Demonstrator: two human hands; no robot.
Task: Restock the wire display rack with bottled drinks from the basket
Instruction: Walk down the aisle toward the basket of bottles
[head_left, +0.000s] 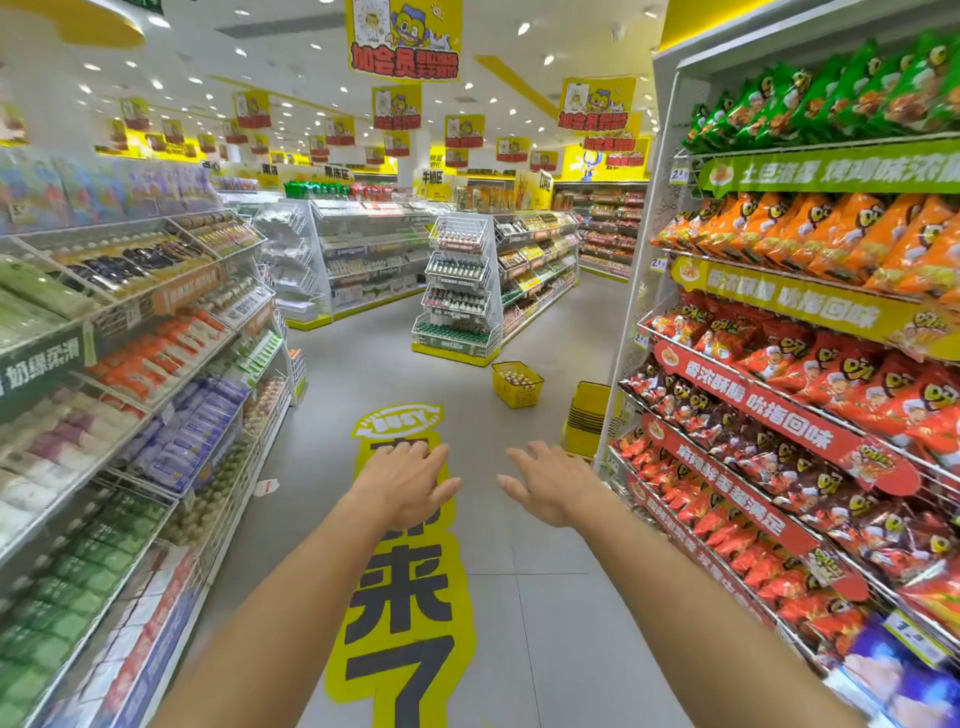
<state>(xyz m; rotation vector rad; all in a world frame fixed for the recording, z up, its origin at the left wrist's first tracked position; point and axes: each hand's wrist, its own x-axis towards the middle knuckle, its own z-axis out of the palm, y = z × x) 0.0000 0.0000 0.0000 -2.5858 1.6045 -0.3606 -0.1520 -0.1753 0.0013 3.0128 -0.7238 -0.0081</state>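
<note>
Head view: left hand (410, 480) and right hand (550, 486) extended over aisle floor (519, 597), fingers straight, slightly apart, holding nothing. Yellow basket (516, 384) with bottles on floor ahead, beside wire display rack (460, 291).

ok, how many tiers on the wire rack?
4, stacked on the rack at the aisle's end: top tier, second, third, bottom, near the basket. None look hidden.
</note>
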